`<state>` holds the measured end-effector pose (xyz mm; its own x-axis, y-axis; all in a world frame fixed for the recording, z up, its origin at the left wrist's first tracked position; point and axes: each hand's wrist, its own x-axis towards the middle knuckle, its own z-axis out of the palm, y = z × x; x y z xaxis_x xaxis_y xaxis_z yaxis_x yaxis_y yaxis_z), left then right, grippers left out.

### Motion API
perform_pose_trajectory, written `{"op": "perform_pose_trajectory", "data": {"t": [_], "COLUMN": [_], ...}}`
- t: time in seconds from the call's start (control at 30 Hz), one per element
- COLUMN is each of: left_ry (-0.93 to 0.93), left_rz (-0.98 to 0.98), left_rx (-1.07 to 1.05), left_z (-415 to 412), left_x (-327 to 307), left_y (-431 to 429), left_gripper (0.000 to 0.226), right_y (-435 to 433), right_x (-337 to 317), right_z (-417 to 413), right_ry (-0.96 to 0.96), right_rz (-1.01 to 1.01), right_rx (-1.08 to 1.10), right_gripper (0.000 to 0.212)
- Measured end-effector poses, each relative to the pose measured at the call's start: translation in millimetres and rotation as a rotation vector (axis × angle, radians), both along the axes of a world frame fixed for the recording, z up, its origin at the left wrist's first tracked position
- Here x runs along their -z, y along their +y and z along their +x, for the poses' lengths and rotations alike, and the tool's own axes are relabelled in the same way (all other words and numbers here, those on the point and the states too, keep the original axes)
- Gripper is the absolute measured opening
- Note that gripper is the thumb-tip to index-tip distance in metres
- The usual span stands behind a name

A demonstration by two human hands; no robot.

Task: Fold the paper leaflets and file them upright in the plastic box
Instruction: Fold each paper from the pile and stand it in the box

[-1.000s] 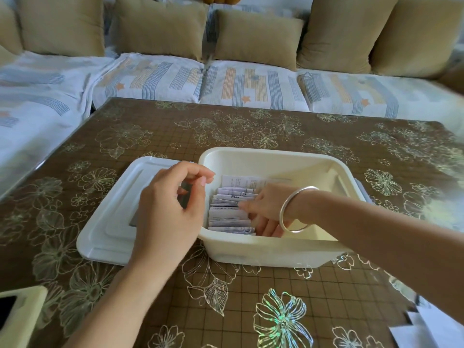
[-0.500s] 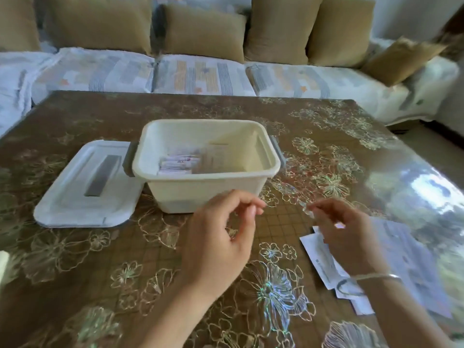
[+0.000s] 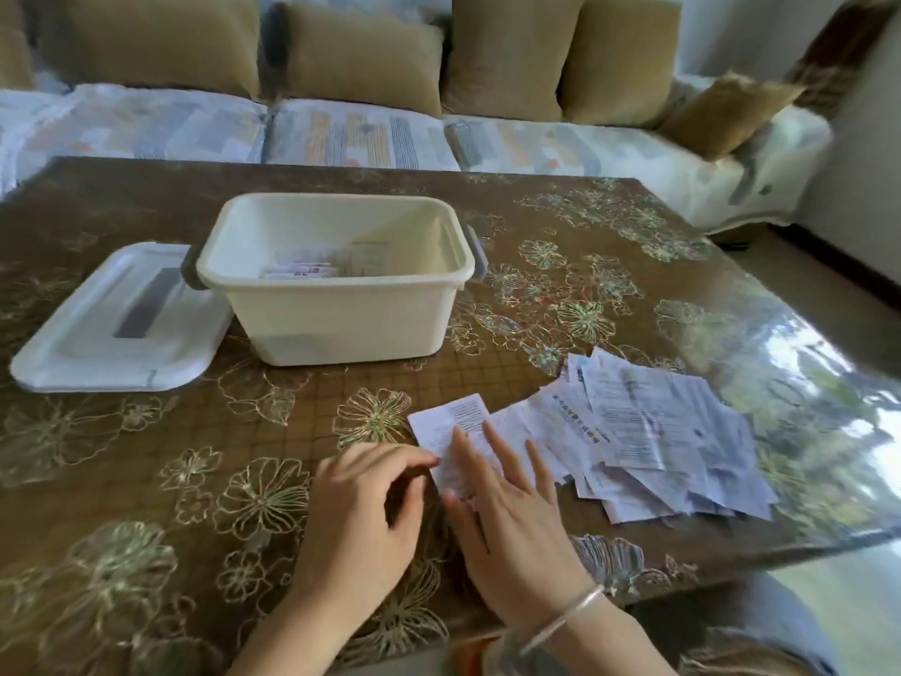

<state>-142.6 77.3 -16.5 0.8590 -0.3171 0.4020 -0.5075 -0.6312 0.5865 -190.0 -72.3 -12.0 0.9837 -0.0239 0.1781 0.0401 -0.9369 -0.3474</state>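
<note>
Hidden, cropped and unreadable parts at the table

The right hand lies flat over the near half of one leaflet, hiding that part, and its print is too small to read. In the loose pile of leaflets the lower sheets are covered by the upper ones, so their number cannot be told. The near wall of the plastic box hides all but the top edges of the filed leaflets, which are blurred. The box also overlaps the lid at its right corner. Both forearms run off the bottom edge.
</note>
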Motion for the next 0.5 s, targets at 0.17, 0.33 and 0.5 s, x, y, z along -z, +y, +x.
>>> {"op": "perform_pose_trajectory", "data": {"t": [0.17,0.33,0.5], "left_ry": [-0.073,-0.101,-0.086], "left_rz": [0.157,0.201,0.223], "left_rx": [0.038,0.065,0.076], "left_z": [0.3,-3.2,-3.7], "left_x": [10.4,13.2,13.1], "left_y": [9.4,9.2,11.5], "left_gripper": [0.025,0.030,0.035], "right_y": [-5.0,-21.7,-27.3], "right_x": [-21.5,-29.0,-35.4], "right_z": [17.5,46.1,65.1], "right_ry": [-0.007,0.249,0.290], "right_rz": [0.232,0.178,0.308], "right_rx": [0.091,0.304,0.258], "right_gripper": [0.039,0.049,0.032]}}
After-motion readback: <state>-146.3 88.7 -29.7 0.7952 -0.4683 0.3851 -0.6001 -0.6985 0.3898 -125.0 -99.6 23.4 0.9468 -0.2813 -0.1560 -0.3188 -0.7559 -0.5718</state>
